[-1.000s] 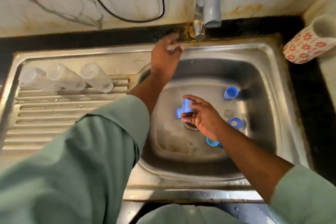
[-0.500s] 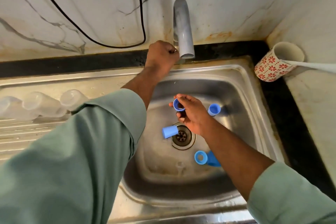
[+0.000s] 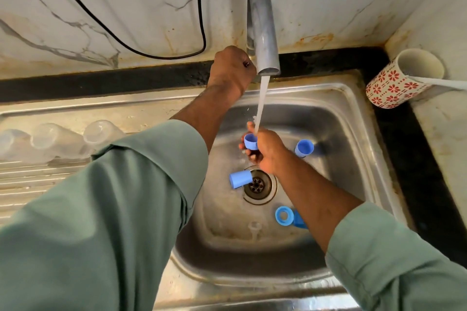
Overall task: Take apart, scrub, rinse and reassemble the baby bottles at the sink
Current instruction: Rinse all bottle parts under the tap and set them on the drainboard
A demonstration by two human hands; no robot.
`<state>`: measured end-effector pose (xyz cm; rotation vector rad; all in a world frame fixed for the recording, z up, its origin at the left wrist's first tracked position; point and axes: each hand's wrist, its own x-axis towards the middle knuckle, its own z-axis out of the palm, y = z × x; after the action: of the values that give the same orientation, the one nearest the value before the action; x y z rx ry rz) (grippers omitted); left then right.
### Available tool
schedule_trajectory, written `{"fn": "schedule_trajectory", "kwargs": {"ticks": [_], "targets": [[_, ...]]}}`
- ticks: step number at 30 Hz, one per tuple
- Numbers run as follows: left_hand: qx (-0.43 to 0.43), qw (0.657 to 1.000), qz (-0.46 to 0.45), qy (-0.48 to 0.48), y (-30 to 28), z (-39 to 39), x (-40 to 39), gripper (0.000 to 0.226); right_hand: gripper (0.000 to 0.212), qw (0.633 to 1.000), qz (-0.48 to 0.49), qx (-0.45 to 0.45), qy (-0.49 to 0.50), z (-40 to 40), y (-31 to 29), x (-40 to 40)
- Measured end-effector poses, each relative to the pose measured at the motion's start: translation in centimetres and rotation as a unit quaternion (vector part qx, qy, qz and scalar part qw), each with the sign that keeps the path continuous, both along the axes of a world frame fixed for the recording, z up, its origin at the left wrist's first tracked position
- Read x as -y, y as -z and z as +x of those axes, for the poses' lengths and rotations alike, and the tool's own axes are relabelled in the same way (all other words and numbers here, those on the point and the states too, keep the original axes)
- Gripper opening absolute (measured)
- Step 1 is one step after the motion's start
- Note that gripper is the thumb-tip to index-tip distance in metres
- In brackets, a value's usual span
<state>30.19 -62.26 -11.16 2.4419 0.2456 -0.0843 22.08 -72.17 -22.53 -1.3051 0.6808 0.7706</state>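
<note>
My right hand [image 3: 265,150] grips a blue bottle cap [image 3: 250,141] under the running water from the tap [image 3: 262,30]. My left hand [image 3: 231,70] is curled round the tap handle behind the spout; the handle itself is hidden. In the steel sink [image 3: 338,118] lie a blue cap [image 3: 240,179] beside the drain [image 3: 257,185], another blue cap [image 3: 304,148] at the right, a blue screw ring [image 3: 284,215] with a second blue piece behind it, and a clear teat [image 3: 254,228]. Three clear bottle bodies [image 3: 50,137] lie on the drainboard at the left.
A red-flowered mug [image 3: 394,83] lies tilted on the black counter strip at the back right, with a white handle sticking out of it. A black cable [image 3: 161,57] hangs on the marble wall. The ribbed drainboard [image 3: 38,179] stretches to the left.
Water now runs from the tap onto the cap in my right hand. My left hand went from the sink's back rim up to the tap handle. My right hand lifted the cap under the spout.
</note>
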Motion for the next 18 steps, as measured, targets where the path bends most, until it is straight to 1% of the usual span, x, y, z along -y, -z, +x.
{"fn": "schedule_trajectory", "kwargs": {"ticks": [2, 4, 6, 7, 9, 10, 11, 12, 13, 14, 15, 16, 18], "targets": [[-0.004, 1.0, 0.024, 0.006, -0.1, 0.0, 0.0, 0.009, 0.018, 0.999, 0.032, 0.03, -0.001, 0.3, 0.1, 0.0], [-0.007, 1.0, 0.011, 0.0, -0.1, 0.0, 0.1, 0.01, 0.016, 0.997, 0.028, 0.067, -0.008, 0.4, 0.2, -0.2], [-0.006, 1.0, -0.01, -0.004, -0.1, 0.0, 0.2, 0.01, 0.013, 0.996, 0.0, 0.091, -0.004, 0.6, 0.2, -0.5], [-0.005, 1.0, -0.016, -0.007, -0.1, 0.0, 0.3, 0.01, 0.016, 0.996, -0.014, 0.088, 0.004, 0.7, 0.0, -0.5], [-0.004, 1.0, -0.029, -0.012, -0.1, -0.1, 0.4, 0.013, 0.032, 0.998, -0.019, 0.053, 0.032, 0.9, -0.1, -0.3], [-0.004, 0.999, -0.033, -0.013, -0.1, 0.0, 0.4, 0.014, 0.038, 0.998, 0.001, 0.031, 0.046, 0.9, 0.0, -0.1], [-0.002, 0.999, -0.03, -0.013, 0.0, 0.0, 0.4, 0.013, 0.038, 0.998, 0.038, 0.014, 0.055, 0.8, 0.0, 0.2], [-0.005, 1.0, -0.022, -0.012, 0.0, 0.1, 0.4, 0.011, 0.032, 0.995, 0.082, 0.005, 0.056, 0.6, 0.0, 0.4], [-0.005, 1.0, -0.02, -0.014, 0.0, 0.1, 0.4, 0.012, 0.02, 0.993, 0.11, 0.01, 0.047, 0.3, 0.0, 0.6], [-0.007, 0.999, -0.026, -0.02, 0.0, 0.0, 0.4, 0.015, 0.008, 0.992, 0.12, 0.028, 0.033, 0.1, 0.1, 0.7], [-0.009, 0.999, -0.03, -0.022, 0.0, 0.0, 0.5, 0.019, 0.005, 0.991, 0.119, 0.051, 0.029, -0.2, 0.1, 0.7], [-0.01, 0.999, -0.028, -0.021, 0.1, 0.1, 0.5, 0.021, 0.01, 0.991, 0.105, 0.068, 0.041, -0.4, 0.2, 0.7], [-0.013, 0.999, -0.035, -0.023, 0.0, 0.0, 0.5, 0.02, 0.026, 0.993, 0.044, 0.077, 0.074, -0.5, 0.2, 0.5]]}}
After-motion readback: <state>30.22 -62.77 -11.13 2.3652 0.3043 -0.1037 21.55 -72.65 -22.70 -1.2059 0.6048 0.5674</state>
